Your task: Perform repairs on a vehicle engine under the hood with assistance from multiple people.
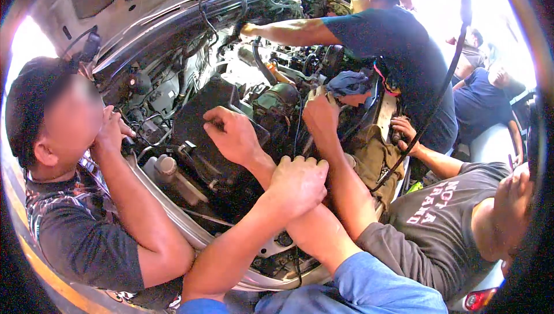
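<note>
In front of me my forearms cross over the front of an open engine bay. My left hand (299, 182) is closed round my right forearm (320, 224), just below the wrist. Beyond it, my right hand (234, 136) hangs above a black plastic box (202, 109) in the engine bay. Its fingers are loosely curled toward the thumb, and I see nothing in them. The ribbed dark duct (277, 102) lies to the right of that hand. Blue sleeves (381, 285) cover my upper arms at the lower edge.
A person (86, 210) leans on the car's front at left, hand near the mouth. Another person (398, 54) reaches across the engine from the right. Nearer right, a person in a grey shirt (444, 216) reaches in beside a blue cloth (349, 83). A dark cable (444, 86) hangs there.
</note>
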